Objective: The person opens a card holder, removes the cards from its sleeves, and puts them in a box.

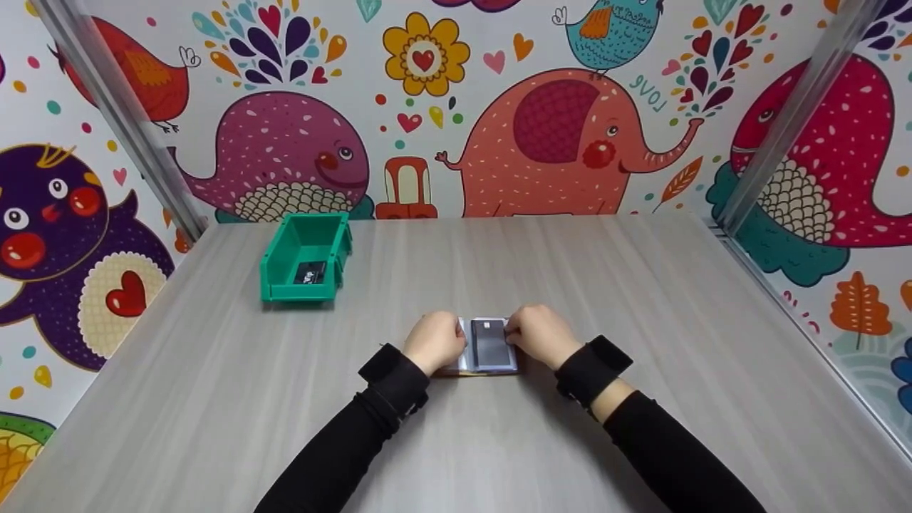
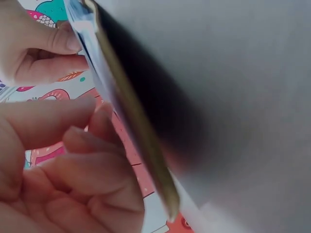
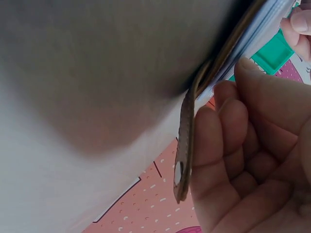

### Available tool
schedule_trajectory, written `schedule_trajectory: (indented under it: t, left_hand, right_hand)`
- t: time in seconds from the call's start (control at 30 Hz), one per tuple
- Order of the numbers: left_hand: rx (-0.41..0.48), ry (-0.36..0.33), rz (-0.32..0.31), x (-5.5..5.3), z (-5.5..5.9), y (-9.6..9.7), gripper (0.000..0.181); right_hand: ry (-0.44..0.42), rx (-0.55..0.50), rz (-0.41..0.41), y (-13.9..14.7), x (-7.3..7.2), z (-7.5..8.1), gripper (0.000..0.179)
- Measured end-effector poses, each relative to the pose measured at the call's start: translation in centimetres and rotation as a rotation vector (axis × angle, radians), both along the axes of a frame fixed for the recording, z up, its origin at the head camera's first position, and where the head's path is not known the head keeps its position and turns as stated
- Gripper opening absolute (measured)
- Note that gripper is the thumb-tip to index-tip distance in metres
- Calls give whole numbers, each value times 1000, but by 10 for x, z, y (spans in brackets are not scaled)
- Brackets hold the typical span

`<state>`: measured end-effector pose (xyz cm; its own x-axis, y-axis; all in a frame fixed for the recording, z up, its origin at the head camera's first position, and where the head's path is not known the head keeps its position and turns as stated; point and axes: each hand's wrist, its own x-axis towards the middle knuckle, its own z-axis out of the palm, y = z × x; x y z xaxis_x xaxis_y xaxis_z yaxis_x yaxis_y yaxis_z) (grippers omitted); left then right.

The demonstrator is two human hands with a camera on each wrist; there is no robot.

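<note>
A small card holder (image 1: pixel 462 362) lies spread on the table between both hands, with clear plastic sleeves. A dark grey card (image 1: pixel 491 349) with a chip at its top shows under the right-hand sleeve. At the holder's left side, the left hand (image 1: pixel 436 342) pinches the sleeve edge between thumb and bent fingers. Opposite it, the right hand (image 1: pixel 544 335) grips the sleeves' right edge near the top, thumb uppermost. The brown cover (image 2: pixel 133 107) appears edge-on in the left wrist view. In the right wrist view, a brown strap (image 3: pixel 185 136) with a snap sticks out past the fingers.
A green bin (image 1: pixel 299 293) stands at the back left, holding a black card (image 1: pixel 311 273) with white lettering. Cartoon-printed walls and metal posts (image 1: pixel 132 117) border the pale wood-grain table (image 1: pixel 214 399).
</note>
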<state>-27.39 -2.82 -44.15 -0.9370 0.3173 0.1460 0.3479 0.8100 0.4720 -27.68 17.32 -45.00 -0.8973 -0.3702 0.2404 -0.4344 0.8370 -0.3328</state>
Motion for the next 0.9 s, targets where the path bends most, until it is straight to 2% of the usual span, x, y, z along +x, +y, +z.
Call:
schedule_trajectory:
  t: [0.37, 0.53, 0.73, 0.9]
  left_hand:
    - [-22, -10, 13, 0, -3, 5, 32]
    - [-53, -12, 4, 0, -3, 8, 40]
    - [-61, -80, 0, -1, -2, 10, 43]
    - [-73, -122, 19, -2, -1, 12, 35]
  right_hand:
    - [-8, -18, -9, 0, 0, 1, 10]
    - [0, -23, 0, 0, 0, 0, 10]
    - [-3, -22, -3, 0, 0, 0, 10]
    - [-9, -24, -3, 0, 0, 0, 11]
